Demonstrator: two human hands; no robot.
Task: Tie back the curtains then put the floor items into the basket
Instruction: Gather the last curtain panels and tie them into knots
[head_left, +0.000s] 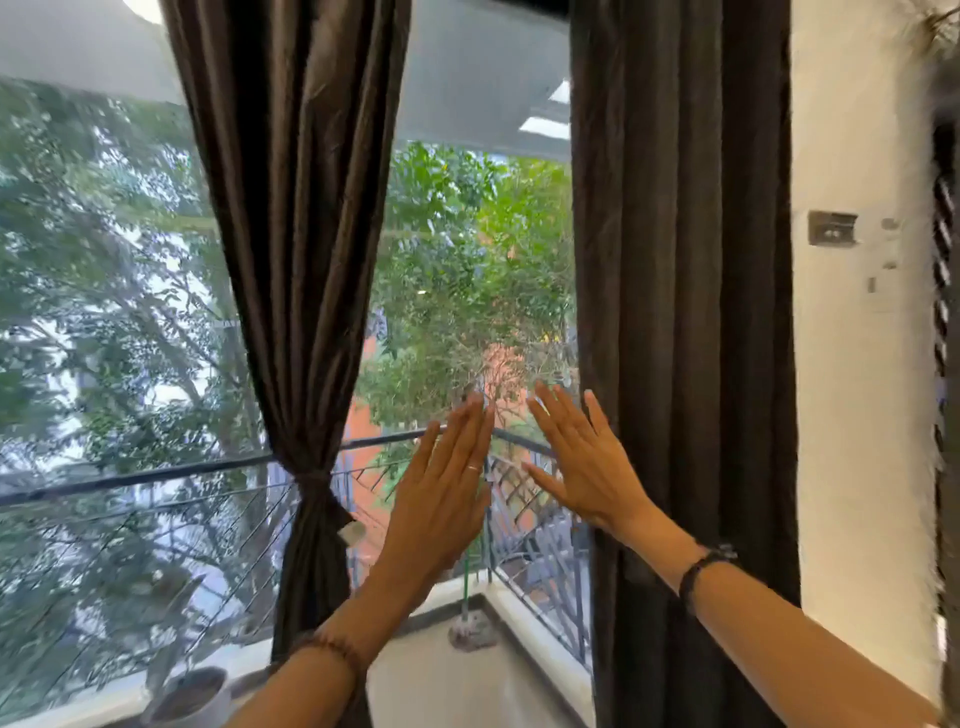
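glass fills most of the view, a big window (119, 270) with green trees outside and a dark railing (156, 475) running across it.

next biggest are the two brown curtains. the left curtain (296, 234) is already pulled in at its middle by a tie (315, 480), so that one looks done. the right curtain (680, 312) hangs straight down and loose, with no tie on it that i can see. it is the one to do next, i think.

the white wall (857, 364) is just beside the right curtain, with a small switch plate (832, 227) on it.

both hands are up in front of the glass, flat and spread wide, holding nothing. the left hand (441, 499) is between the two curtains. the right hand (582, 467) is just beside the edge of the right curtain, maybe touching it, but i cannot tell.

to do it well, scoop all the folds of the right curtain together with both hands, about as high as the tie on the left one, so they match. squeeze the bunch tight, then wrap a tie round it. i cannot see a tie for this side, so look behind the cloth or on the wall.

the basket and the floor things are not in view.
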